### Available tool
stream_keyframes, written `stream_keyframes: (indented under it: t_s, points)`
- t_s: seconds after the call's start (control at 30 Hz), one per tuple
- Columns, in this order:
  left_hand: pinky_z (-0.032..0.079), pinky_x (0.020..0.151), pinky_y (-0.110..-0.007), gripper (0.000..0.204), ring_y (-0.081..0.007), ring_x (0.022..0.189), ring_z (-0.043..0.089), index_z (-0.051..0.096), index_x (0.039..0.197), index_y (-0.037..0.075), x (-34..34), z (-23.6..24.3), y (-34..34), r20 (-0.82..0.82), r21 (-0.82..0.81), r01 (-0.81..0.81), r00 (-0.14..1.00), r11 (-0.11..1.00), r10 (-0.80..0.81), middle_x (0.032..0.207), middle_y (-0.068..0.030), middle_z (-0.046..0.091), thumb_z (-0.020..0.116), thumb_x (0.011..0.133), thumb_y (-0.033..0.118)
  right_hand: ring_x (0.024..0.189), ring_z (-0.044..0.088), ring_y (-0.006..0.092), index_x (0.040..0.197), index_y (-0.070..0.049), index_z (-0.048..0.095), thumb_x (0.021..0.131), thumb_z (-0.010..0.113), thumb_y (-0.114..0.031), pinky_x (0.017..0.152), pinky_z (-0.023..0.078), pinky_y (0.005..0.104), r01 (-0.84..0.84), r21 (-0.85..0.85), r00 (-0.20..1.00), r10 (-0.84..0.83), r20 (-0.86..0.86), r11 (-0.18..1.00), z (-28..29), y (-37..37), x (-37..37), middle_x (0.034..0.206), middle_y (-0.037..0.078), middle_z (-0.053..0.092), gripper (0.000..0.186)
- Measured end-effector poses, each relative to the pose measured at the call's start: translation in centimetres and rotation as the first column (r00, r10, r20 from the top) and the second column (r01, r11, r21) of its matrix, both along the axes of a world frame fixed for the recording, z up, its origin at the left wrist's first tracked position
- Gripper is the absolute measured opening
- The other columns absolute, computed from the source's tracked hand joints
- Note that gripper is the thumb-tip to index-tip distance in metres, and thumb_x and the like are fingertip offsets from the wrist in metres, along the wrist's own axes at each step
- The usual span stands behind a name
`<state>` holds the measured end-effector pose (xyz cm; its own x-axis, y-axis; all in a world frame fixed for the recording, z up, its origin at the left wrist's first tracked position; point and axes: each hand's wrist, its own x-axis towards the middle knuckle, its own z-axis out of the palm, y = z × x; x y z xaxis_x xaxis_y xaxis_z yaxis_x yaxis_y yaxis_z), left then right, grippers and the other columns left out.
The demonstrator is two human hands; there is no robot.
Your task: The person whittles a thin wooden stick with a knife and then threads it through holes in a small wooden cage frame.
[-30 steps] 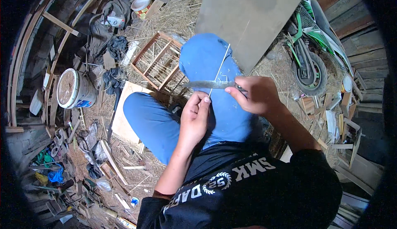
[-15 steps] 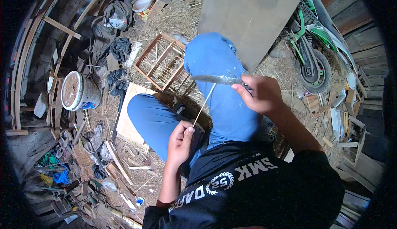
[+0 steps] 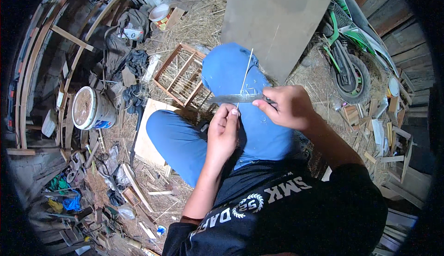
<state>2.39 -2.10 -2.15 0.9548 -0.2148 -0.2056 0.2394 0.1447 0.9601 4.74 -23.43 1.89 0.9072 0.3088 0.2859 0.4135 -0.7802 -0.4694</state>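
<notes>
- Closest to you, your left hand (image 3: 223, 133) is raised over your lap, its fingertips pinched on the lower end of a thin pale stick (image 3: 245, 77), which stands nearly upright over your raised knee.
- Just beside it, your right hand (image 3: 286, 107) is clenched around the handle of a knife (image 3: 233, 99); the blade points left, lies about level and crosses the stick just above your left fingertips.
- Beyond your knee, a wooden slatted frame (image 3: 181, 75) lies on the straw-covered floor (image 3: 203, 22), with a flat pale board (image 3: 148, 135) near your left leg.
- Farther left, a white bucket (image 3: 92, 109) stands among wood scraps.
- Farthest off, a grey panel (image 3: 277, 20) leans upright, and a green motorbike (image 3: 347, 52) is parked at the right edge.
</notes>
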Motion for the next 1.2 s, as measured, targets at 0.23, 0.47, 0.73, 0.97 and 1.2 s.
stream_keyframes:
  t_s: [0.23, 0.47, 0.73, 0.97, 1.2]
  points:
    - [0.034, 0.062, -0.021, 0.014, -0.002, 0.072, 0.039, 0.056, 0.1, 0.005, -2.6, -1.1, 3.5, 0.043, 0.121, 0.04, 0.998, 0.992, -0.046, 0.079, 0.007, 0.044, 0.05, 0.109, 0.013, 0.062, 0.064, 0.0406, 0.071, -0.007, 0.056, 0.09, 0.074, -0.041, 0.053, 0.048, 0.049, 0.097, -0.078, 0.989, -0.105, -0.107, 0.992, -0.1, -0.3, -0.2, 0.063, 0.017, 0.059, 0.043]
    - [0.032, 0.06, -0.02, 0.013, -0.0018, 0.069, 0.038, 0.057, 0.101, 0.006, -5.7, -1.7, 7.2, -0.122, 0.178, 0.081, 0.991, 0.981, -0.06, 0.078, 0.008, 0.044, 0.05, 0.109, 0.014, 0.058, 0.06, 0.0392, 0.076, -0.005, 0.058, 0.091, 0.075, -0.03, 0.052, 0.043, 0.046, 0.125, -0.026, 0.985, -0.127, -0.116, 0.992, -1.3, -1.1, 0.0, 0.063, 0.017, 0.056, 0.034]
    - [0.033, 0.061, -0.021, 0.016, -0.0024, 0.07, 0.041, 0.055, 0.101, 0.006, -2.2, -0.4, 2.4, -0.011, 0.068, 0.071, 0.997, 0.995, -0.07, 0.082, 0.0061, 0.045, 0.049, 0.11, 0.017, 0.062, 0.064, 0.0402, 0.073, -0.006, 0.056, 0.092, 0.073, -0.038, 0.053, 0.047, 0.049, 0.058, 0.021, 0.997, -0.058, -0.042, 0.998, -0.4, -0.7, -0.2, 0.064, 0.017, 0.059, 0.04]
    - [0.031, 0.053, -0.022, 0.018, -0.0029, 0.061, 0.039, 0.056, 0.1, 0.006, -0.1, -0.3, 0.7, -0.067, 0.012, 0.08, 0.995, 0.997, -0.079, 0.074, 0.0063, 0.045, 0.048, 0.11, 0.018, 0.06, 0.061, 0.0401, 0.071, -0.005, 0.055, 0.09, 0.075, -0.033, 0.052, 0.044, 0.0456, 0.035, -0.008, 0.999, -0.035, -0.021, 0.999, -0.1, -0.7, 0.0, 0.062, 0.017, 0.056, 0.039]
    - [0.031, 0.057, -0.02, 0.012, -0.0001, 0.066, 0.038, 0.057, 0.103, 0.005, -4.1, -1.8, 4.5, 0.003, 0.166, 0.068, 0.998, 0.984, -0.069, 0.077, 0.0084, 0.043, 0.05, 0.109, 0.012, 0.06, 0.06, 0.0409, 0.071, -0.005, 0.055, 0.089, 0.076, -0.035, 0.052, 0.044, 0.0462, 0.112, -0.016, 0.99, -0.113, -0.084, 0.994, 0.0, -0.5, -0.3, 0.062, 0.017, 0.056, 0.041]
